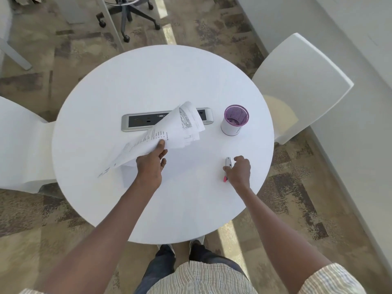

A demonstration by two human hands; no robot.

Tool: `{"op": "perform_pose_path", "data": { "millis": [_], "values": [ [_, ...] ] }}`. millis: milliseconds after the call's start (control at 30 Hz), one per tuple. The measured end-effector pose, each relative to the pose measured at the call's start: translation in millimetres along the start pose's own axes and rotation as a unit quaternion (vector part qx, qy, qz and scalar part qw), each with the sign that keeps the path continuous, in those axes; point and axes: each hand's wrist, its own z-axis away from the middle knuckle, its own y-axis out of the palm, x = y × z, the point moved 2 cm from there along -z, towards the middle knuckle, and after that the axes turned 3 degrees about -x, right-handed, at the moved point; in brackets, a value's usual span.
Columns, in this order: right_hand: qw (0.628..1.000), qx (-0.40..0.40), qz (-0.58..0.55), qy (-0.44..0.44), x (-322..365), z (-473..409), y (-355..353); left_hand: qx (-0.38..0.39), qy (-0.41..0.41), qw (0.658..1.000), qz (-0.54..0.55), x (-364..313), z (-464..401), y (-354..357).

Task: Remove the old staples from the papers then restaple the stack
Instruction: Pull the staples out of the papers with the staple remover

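A stack of printed white papers (169,128) is lifted off the round white table (148,81), curling over at its far end. My left hand (151,164) grips the stack by its near edge, thumb on top. To the right, my right hand (238,170) holds a small silver stapler with a pink end (227,166) against the tabletop, fingers curled round it. Most of the stapler is hidden under that hand.
A white cup with a purple mesh liner (234,120) stands at the right of the table. A grey power-outlet strip (144,122) is set into the table's middle, partly behind the papers. White chairs (303,81) flank the table; an office chair base (127,15) is beyond.
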Motion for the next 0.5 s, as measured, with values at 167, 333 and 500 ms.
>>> {"op": "perform_pose_path", "data": {
  "millis": [167, 333, 500],
  "values": [
    [0.998, 0.001, 0.058, 0.002, -7.4, -0.5, 9.3, -0.012, -0.022, 1.000, 0.009, 5.1, -2.1, -0.9],
    [0.997, 0.030, 0.077, -0.011, -8.7, -5.3, 14.2, -0.020, -0.034, 0.999, 0.015, 8.7, -2.9, -1.5],
    [0.997, 0.029, 0.070, 0.001, -7.4, -8.6, 13.6, -0.019, -0.030, 0.999, 0.012, 11.8, -1.7, -2.6]
  ]
}}
